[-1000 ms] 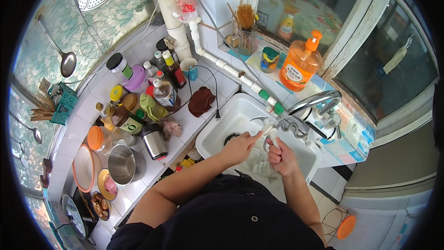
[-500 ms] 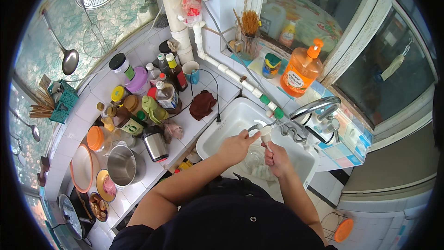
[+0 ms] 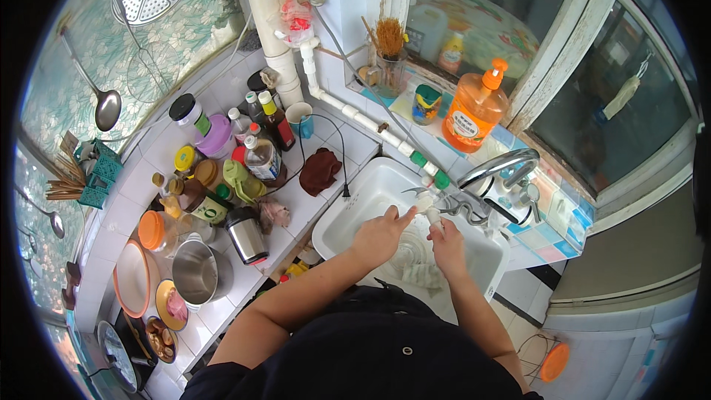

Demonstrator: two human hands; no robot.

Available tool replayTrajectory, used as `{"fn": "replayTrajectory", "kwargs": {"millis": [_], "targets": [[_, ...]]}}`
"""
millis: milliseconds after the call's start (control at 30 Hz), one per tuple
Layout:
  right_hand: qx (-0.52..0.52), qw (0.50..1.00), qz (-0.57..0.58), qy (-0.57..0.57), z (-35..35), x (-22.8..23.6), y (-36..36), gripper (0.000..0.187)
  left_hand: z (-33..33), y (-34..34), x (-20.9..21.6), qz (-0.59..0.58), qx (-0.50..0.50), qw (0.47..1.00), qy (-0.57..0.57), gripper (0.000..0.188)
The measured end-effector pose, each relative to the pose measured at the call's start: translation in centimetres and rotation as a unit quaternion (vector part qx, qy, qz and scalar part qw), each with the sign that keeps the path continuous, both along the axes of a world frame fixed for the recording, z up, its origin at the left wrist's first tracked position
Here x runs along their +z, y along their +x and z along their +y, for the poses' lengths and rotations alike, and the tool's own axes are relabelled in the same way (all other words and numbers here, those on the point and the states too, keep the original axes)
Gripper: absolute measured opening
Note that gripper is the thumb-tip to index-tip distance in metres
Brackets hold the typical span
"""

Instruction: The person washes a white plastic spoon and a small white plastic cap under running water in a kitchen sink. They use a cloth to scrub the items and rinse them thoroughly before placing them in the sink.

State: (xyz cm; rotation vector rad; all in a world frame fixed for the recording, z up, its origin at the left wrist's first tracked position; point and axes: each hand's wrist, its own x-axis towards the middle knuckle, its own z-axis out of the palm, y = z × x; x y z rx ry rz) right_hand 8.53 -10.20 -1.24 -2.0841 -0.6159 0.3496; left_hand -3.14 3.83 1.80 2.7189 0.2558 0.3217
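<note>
Over the white sink [image 3: 337, 224], both hands are close together. My right hand [image 3: 447, 246] is closed round the lower end of a pale, stick-shaped thing [image 3: 434, 216], whose kind I cannot make out. Its rounded whitish top tilts up toward the tap. From the left, my left hand [image 3: 379, 237] reaches in with curled fingers, the index fingertip against the pale thing's upper part. Whatever else those fingers hold is hidden. A thin grey, curved piece shows just beyond them. Below the hands, something clear and bowl-like and a whitish bundle [image 3: 422, 275] lie in the sink.
A chrome tap [image 3: 511, 163] arches over the sink's right rear. Behind it stands an orange soap bottle [image 3: 471, 115]. Left of the sink, the tiled counter carries a brown cloth [image 3: 321, 172], a steel thermos cup [image 3: 245, 235], a steel pot [image 3: 196, 272] and several bottles.
The left hand and the pale thing's top have shifted slightly. The right hand remains closed on its lower end. The whole view has tilted a little.
</note>
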Motion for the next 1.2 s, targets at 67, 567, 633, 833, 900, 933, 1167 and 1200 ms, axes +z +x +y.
{"fn": "replayTrajectory", "kwargs": {"millis": [67, 567, 633, 833, 900, 933, 1167, 1200], "targets": [[-0.013, 0.999, -0.048, -0.017, 0.0, 0.1, -0.1, 0.028, -0.1, -0.2, -0.7, 0.003, 0.008, 1.0, -0.007, 0.056], [-0.033, 0.98, -0.189, -0.045, 0.0, 1.0, 0.0, 0.031, 1.6, 0.3, 2.0, -0.024, 0.02, 0.997, 0.077, 0.056], [-0.021, 0.97, -0.237, -0.049, -0.1, 2.6, -0.1, 0.032, 1.6, 0.3, 2.9, -0.044, 0.022, 0.995, 0.084, 0.056], [-0.042, 0.995, -0.092, -0.016, -0.2, 2.2, -1.2, 0.033, 0.5, 1.8, 1.2, -0.039, 0.031, 0.988, 0.143, 0.054], [-0.054, 0.997, -0.045, 0.018, -0.3, 1.3, -0.7, 0.033, 0.2, 1.9, 0.7, -0.027, 0.033, 0.986, 0.162, 0.053], [-0.061, 0.997, -0.021, 0.036, -0.4, 1.1, -0.4, 0.034, 0.2, 1.9, 0.4, -0.018, 0.034, 0.985, 0.168, 0.052], [-0.104, 0.948, 0.25, 0.166, -0.7, 0.8, -0.4, 0.03, -0.6, 0.8, -1.0, 0.025, 0.027, 0.976, 0.213, 0.053], [-0.115, 0.938, 0.271, 0.183, -0.9, 0.7, 0.4, 0.028, -0.5, 0.5, -1.3, 0.03, 0.025, 0.979, 0.2, 0.053]]}}
